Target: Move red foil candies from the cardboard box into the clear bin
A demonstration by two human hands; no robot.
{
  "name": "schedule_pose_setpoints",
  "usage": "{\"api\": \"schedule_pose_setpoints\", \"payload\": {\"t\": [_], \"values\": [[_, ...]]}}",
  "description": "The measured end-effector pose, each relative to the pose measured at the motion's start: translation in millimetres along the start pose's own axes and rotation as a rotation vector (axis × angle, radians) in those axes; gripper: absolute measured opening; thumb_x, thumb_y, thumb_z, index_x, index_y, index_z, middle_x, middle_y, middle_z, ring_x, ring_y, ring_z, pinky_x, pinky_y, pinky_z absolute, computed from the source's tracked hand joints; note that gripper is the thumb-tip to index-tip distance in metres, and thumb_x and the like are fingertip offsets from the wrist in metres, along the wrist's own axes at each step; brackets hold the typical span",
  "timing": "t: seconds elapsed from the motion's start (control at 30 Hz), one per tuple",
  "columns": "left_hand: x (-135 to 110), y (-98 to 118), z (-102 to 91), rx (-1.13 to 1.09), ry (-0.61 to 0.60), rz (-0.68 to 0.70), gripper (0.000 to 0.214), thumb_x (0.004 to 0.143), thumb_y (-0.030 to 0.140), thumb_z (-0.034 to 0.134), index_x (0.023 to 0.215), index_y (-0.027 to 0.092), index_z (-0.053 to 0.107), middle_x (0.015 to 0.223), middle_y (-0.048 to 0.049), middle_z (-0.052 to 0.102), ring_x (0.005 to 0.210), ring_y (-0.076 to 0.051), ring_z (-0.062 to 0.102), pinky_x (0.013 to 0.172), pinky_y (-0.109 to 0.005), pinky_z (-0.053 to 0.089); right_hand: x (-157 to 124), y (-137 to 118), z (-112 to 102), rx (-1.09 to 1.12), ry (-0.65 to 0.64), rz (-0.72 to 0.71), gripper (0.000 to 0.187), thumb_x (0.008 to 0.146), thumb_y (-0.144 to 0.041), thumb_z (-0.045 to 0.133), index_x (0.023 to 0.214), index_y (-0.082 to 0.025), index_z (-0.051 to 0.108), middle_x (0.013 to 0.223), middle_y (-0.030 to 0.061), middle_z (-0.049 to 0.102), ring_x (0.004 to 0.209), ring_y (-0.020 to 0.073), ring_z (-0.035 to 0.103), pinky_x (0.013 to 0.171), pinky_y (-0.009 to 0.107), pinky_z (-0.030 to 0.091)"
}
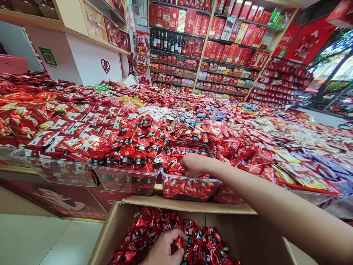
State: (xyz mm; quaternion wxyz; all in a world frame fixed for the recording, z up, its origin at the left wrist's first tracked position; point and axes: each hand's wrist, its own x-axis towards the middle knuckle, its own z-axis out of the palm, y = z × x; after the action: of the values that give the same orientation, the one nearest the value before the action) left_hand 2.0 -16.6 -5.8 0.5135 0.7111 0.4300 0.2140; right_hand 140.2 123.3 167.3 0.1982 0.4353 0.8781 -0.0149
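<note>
My left hand reaches into an open cardboard box at the bottom and closes its fingers on red foil-wrapped candies that fill it. My right hand stretches forward into a clear plastic bin of the same red candies on the display counter. Its fingers curl down into the candies; what they hold is hidden.
Clear bins heaped with red wrapped sweets cover the wide display counter. Shelves of red gift boxes and bottles line the back wall. A pale tiled floor lies at the lower left.
</note>
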Motion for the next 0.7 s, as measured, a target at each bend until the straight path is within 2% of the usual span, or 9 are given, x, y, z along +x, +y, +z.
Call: {"api": "schedule_pose_setpoints", "payload": {"t": [0.1,0.23,0.33,0.5,0.7], "values": [[-0.4,-0.1,0.0,0.005,0.006,0.008,0.024,0.060,0.008,0.042,0.078,0.018,0.055,0.077,0.0018,0.061,0.071,-0.012,0.053,0.066,-0.018,0.039,5.5,0.2,8.4,0.129,-0.149,-0.001,0.021,0.060,-0.021,0.052,0.077,-0.015,0.064,0.071,0.0044,0.062,0.057,0.0123,0.051,0.045,0.021,0.033],[-2.0,-0.9,0.4,0.011,-0.003,0.009,0.025,0.060,0.009,0.042,0.079,0.018,0.056,0.076,0.0019,0.061,0.071,-0.012,0.053,0.066,-0.018,0.039,8.9,7.3,12.8,0.354,-0.330,-0.045,0.023,0.056,-0.034,0.060,0.074,-0.021,0.064,0.065,-0.0011,0.061,0.051,0.0104,0.048,0.042,0.020,0.033],[-2.5,-1.9,0.8,0.019,0.010,0.010,0.025,0.060,0.009,0.043,0.079,0.019,0.056,0.077,0.0023,0.061,0.072,-0.012,0.053,0.067,-0.018,0.039,10.4,6.3,13.6,0.358,-0.337,-0.062,0.028,0.054,-0.040,0.061,0.073,-0.020,0.064,0.063,-0.0013,0.060,0.051,0.0104,0.048,0.043,0.020,0.033],[-2.2,-1.7,1.6,0.044,0.004,-0.018,0.025,0.061,0.011,0.043,0.081,0.019,0.056,0.075,0.0023,0.061,0.067,-0.012,0.052,0.062,-0.018,0.039,13.0,-6.6,11.1,0.192,-0.273,-0.112,0.037,0.055,-0.049,0.057,0.070,-0.016,0.065,0.056,0.0014,0.056,0.054,0.0143,0.051,0.049,0.025,0.035],[-2.3,0.6,0.3,0.027,0.010,-0.030,0.025,0.061,0.011,0.043,0.081,0.019,0.056,0.077,0.0020,0.061,0.069,-0.013,0.052,0.064,-0.019,0.039,10.5,-14.4,5.7,0.161,-0.315,-0.099,0.034,0.055,-0.047,0.059,0.069,-0.017,0.065,0.056,0.0017,0.056,0.053,0.0146,0.050,0.050,0.025,0.035]]}}
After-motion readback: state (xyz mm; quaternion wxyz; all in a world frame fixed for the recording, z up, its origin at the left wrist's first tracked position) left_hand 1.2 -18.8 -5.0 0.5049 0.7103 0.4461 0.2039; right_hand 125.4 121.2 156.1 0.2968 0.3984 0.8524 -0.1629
